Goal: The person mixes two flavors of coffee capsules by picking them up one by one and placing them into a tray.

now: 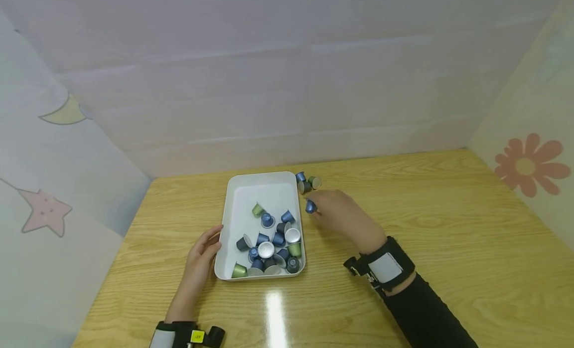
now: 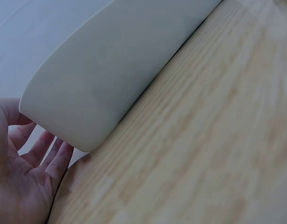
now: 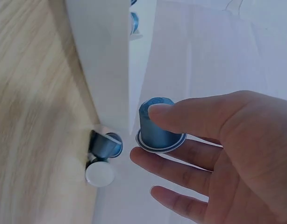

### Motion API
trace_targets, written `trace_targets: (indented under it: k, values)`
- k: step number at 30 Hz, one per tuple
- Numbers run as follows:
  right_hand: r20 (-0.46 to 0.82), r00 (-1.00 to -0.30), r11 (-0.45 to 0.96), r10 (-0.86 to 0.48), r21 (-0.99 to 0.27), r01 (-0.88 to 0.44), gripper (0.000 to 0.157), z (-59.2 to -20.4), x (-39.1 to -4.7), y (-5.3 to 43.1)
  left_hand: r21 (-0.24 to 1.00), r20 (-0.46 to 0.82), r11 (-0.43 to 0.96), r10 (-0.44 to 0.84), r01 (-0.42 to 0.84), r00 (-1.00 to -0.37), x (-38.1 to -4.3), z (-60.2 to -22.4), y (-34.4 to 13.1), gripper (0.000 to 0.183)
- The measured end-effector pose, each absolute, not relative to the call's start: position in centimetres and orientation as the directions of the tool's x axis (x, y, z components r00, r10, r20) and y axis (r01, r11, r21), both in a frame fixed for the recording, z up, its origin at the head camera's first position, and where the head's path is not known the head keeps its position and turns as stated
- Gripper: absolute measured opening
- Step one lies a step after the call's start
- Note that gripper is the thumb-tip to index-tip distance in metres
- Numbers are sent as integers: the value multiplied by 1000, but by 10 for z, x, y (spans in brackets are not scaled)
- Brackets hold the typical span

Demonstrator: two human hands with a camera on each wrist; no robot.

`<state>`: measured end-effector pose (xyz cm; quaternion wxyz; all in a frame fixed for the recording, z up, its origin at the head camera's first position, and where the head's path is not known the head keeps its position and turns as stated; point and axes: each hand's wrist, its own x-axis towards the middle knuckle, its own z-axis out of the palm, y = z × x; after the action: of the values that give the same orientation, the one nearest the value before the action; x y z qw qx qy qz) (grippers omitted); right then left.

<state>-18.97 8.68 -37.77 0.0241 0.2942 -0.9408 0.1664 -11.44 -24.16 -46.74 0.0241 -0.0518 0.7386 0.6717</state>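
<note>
My right hand [image 1: 338, 213] pinches a blue coffee capsule [image 3: 158, 123] between thumb and fingers, just beyond the tray's right side. In the right wrist view the capsule's rimmed end faces the fingers and the thumb lies on its body. At the tray's left wall, my left hand [image 1: 201, 256] rests its fingertips, fingers loosely extended. The white tray [image 1: 239, 181] holds several blue, green and dark capsules, mostly bunched toward its near right part. Close by the right hand, several capsules [image 1: 315, 182] lie on the table against the tray's far right corner.
The tray stands on a wood-grain table [image 1: 426, 208]. A pale wall covering [image 1: 269, 88] rises behind the table, with decorated side panels at left and right. Black straps with cameras [image 1: 385, 265] sit on both wrists.
</note>
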Motion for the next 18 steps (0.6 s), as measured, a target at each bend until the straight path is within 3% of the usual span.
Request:
trace_targets:
  k: [7, 18]
  values:
    - [120, -801, 769, -587, -226, -598, 41, -372, -177, 72, 993, -87, 74, -40, -90, -995, -114, -466, -240, 42]
    - [145, -712, 704, -687, -112, -702, 41, -373, -161, 53, 994, -90, 56, -56, -93, -994, -115, -466, -240, 43]
